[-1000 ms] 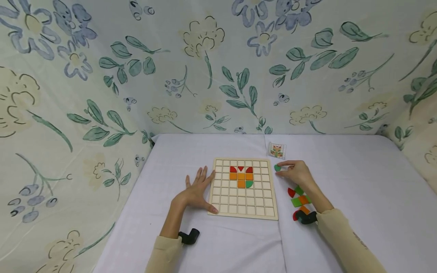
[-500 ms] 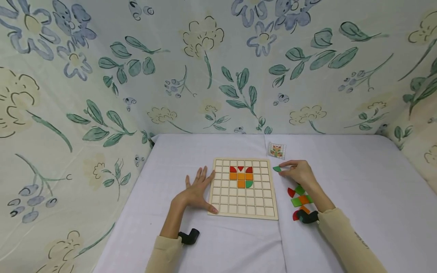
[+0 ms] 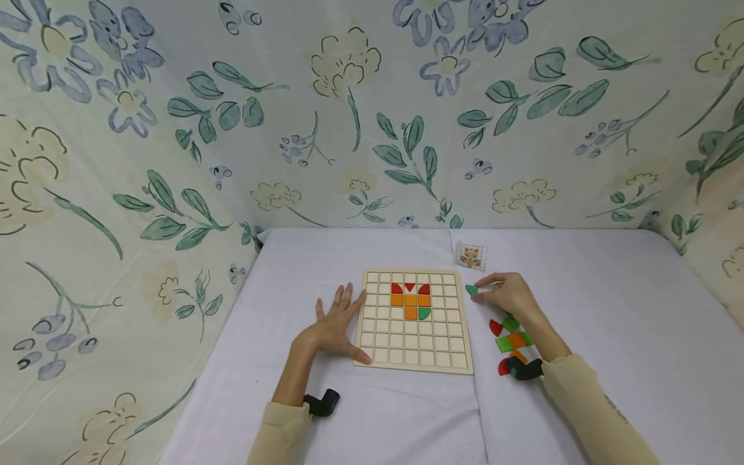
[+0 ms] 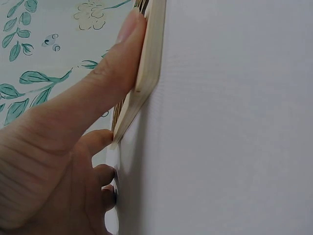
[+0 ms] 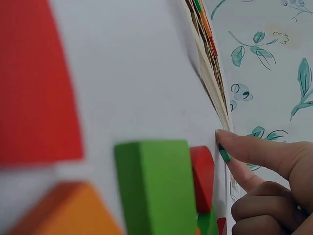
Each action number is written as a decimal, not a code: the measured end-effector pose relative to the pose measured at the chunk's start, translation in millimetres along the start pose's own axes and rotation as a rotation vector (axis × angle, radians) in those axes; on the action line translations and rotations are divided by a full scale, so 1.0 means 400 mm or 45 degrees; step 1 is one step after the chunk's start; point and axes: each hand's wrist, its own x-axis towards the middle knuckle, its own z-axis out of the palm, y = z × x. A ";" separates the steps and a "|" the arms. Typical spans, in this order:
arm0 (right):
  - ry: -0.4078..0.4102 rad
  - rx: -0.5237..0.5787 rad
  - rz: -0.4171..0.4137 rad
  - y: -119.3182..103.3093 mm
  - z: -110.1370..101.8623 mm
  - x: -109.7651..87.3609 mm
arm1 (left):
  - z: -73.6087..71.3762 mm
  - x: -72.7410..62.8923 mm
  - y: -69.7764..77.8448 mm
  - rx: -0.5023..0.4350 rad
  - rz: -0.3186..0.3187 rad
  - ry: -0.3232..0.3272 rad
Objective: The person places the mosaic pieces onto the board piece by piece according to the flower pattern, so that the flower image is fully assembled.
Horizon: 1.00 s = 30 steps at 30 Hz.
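Note:
A wooden grid board point(image 3: 389, 342) lies mid-table, bearing red, orange and green tiles point(image 3: 411, 300) in its upper middle cells. My left hand point(image 3: 334, 329) is spread along the board's left side; its thumb point(image 4: 112, 63) rests on the near corner and the other fingers reach the left edge. Just off the board's right edge, my right hand point(image 3: 504, 296) pinches a green quarter-round tile point(image 3: 472, 290) between thumb and forefinger. In the right wrist view that green tile point(image 5: 224, 152) shows between the fingertips, the remaining fingers curled in.
Loose red, green and orange tiles point(image 3: 511, 341) lie below the right hand, partly hidden by the forearm and the black wrist camera point(image 3: 524, 369). A small pattern card point(image 3: 471, 256) lies behind the board's right corner. Floral cloth point(image 3: 372, 129) hangs behind the white table.
The green tile has turned between the right fingertips, its visible shape shifting, and dipped slightly. The left hand and the board have stayed put.

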 end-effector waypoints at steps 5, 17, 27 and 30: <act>-0.020 0.026 0.016 0.003 0.000 -0.007 | 0.002 0.001 0.000 0.003 0.000 0.006; 0.013 -0.023 -0.021 -0.002 0.008 -0.014 | -0.003 0.002 0.004 0.018 -0.005 0.002; -0.006 0.056 -0.120 -0.046 0.050 -0.062 | -0.002 -0.002 0.003 0.001 -0.004 0.005; -0.038 0.091 -0.160 -0.076 0.082 -0.087 | 0.000 -0.002 0.001 0.000 0.001 0.008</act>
